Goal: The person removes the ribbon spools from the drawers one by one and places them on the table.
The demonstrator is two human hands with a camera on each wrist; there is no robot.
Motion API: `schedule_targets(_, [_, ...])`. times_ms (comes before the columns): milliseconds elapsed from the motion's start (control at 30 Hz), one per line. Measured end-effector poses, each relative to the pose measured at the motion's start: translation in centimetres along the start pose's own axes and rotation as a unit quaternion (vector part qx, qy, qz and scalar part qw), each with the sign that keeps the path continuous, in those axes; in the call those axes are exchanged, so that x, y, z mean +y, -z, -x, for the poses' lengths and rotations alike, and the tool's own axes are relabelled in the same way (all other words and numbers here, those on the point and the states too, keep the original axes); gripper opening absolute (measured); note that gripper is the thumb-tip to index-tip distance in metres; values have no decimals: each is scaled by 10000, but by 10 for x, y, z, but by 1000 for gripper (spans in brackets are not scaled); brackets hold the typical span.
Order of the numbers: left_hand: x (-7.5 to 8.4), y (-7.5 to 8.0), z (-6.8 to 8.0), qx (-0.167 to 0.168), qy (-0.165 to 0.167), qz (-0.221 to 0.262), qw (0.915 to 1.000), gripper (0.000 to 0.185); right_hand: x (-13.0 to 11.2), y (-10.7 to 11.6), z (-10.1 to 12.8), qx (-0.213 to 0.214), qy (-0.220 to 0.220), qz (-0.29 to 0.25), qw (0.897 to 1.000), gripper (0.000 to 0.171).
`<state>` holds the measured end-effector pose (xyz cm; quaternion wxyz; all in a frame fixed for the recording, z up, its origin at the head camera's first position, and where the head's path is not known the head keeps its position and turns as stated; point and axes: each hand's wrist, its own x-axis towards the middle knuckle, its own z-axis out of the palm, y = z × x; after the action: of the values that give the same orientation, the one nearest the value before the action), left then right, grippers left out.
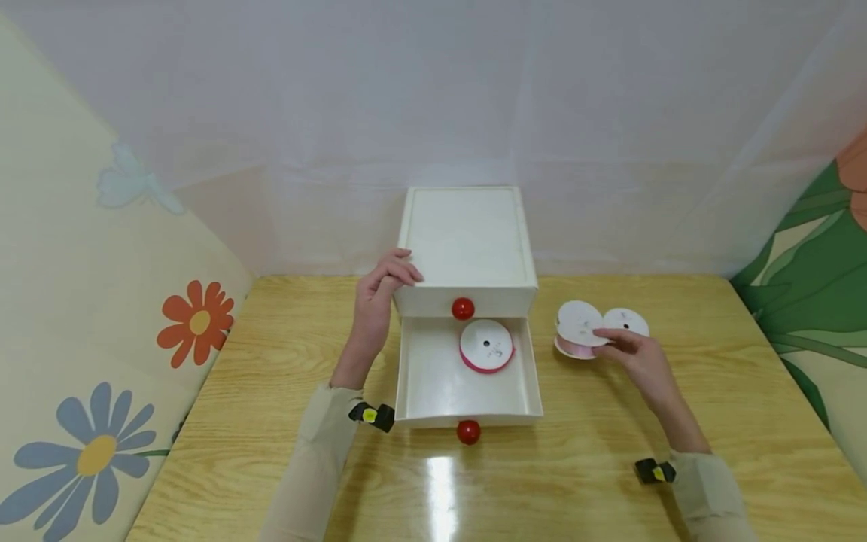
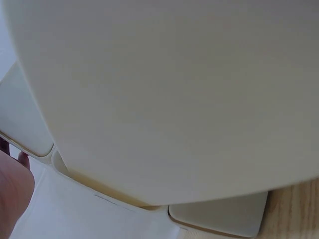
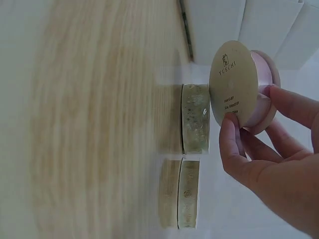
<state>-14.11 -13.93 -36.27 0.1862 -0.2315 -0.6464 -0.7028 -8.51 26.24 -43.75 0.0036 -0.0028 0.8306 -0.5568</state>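
Note:
A white drawer cabinet stands against the back wall, its lower drawer pulled out. Inside the drawer lies a spool of deep pink ribbon. My left hand rests on the cabinet's top left front edge; the left wrist view catches only part of that hand beside the cabinet. Right of the drawer, my right hand pinches a spool of pale pink ribbon between thumb and fingers. Another white spool lies just behind it, partly covered in the head view.
Two more spools, a nearer one and a farther one, sit on the wooden table in the right wrist view. Red round knobs stick out from the closed upper drawer and the lower one. Flower-painted panels flank the table.

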Motion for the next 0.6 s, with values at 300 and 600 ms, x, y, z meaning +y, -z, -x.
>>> schedule_targets(300, [-1, -1, 0, -23, -25, -15, 10000, 22, 0, 2, 2, -307, -179, 598, 9976, 41])
schedule_targets(600, [0, -1, 0, -3, 15, -18, 10000, 22, -1, 0, 5, -506, -204, 724, 9959, 39])
